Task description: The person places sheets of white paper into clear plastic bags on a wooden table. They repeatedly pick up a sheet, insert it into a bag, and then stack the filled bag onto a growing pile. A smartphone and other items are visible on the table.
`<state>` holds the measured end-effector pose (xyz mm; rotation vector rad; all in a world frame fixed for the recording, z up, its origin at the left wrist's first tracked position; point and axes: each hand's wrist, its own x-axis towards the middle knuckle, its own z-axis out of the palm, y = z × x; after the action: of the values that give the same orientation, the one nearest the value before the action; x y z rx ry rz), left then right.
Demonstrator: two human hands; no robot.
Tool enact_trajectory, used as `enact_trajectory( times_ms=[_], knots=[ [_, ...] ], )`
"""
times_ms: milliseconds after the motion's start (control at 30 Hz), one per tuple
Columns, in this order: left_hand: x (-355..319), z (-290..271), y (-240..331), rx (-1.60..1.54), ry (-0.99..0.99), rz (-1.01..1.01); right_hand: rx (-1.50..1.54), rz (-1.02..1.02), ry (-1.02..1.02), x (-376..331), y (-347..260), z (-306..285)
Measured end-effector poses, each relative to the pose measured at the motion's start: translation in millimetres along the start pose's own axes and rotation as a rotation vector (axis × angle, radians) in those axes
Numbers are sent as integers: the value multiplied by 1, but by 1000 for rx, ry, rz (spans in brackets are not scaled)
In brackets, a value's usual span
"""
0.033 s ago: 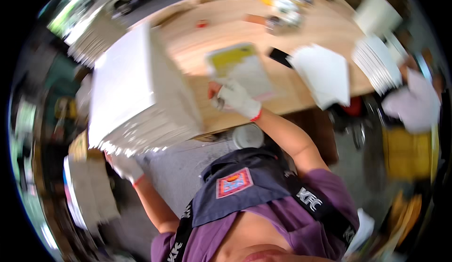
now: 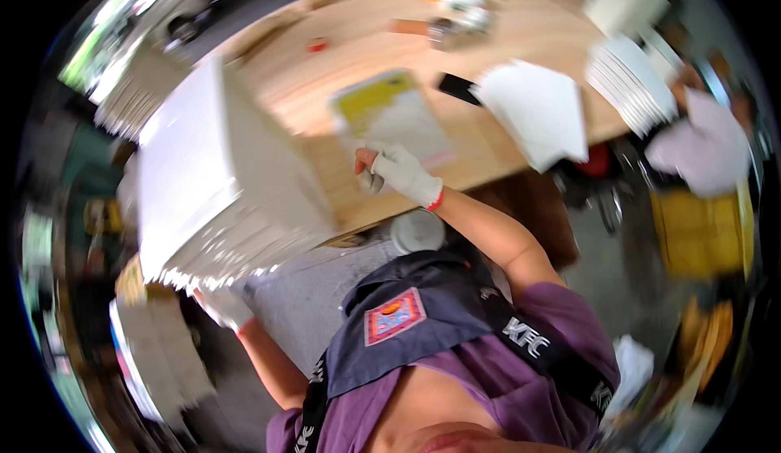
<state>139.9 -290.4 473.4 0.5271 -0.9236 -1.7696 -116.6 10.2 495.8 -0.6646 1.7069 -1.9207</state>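
Note:
A tall stack of white sheets (image 2: 191,156) stands at the left end of the wooden table, its layered edges facing me. My left hand (image 2: 221,307), in a white glove with a red cuff, is low beside the stack's near edge; blur and the stack hide its fingertips, so contact is unclear. My right hand (image 2: 399,175), gloved alike with a bare fingertip showing, is over the table's near edge with fingers curled in. Anything inside them is too small to make out. Just beyond it lies a flat yellow and white printed sheet or packet (image 2: 390,115).
A black phone-like slab (image 2: 458,89) lies beside fanned white sheets (image 2: 537,111). More white stacks (image 2: 630,83) stand at the right, near another person's pale sleeve (image 2: 704,144). A tape roll (image 2: 440,32) sits farther back. Below the table edge is a round white lid or bucket (image 2: 417,232).
The view has shifted, so the table and its things sit farther left in the picture. My right hand is slightly farther right relative to the yellow and white sheet. Both hands keep much the same pose.

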Motion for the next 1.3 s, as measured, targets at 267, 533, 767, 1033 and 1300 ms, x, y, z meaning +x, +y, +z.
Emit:
enact_trajectory(
  times_ms=[267,533,767,1033,1300],
  knots=[
    [-49,-299,-240,464,70,-1178,-708,8,1136,-169,115,-227],
    [-87,-99,-226,993,-757,-579,-1543,93,848,-157,67,-264],
    [-98,-80,-227,1106,-913,-517,-1631,318,722,-133,90,-292],
    [-122,11,-214,1267,-1241,21,-1663,126,672,-159,79,-295],
    [-105,142,-251,1245,-1354,668,-1253,62,1102,-253,102,-224]
  ],
)
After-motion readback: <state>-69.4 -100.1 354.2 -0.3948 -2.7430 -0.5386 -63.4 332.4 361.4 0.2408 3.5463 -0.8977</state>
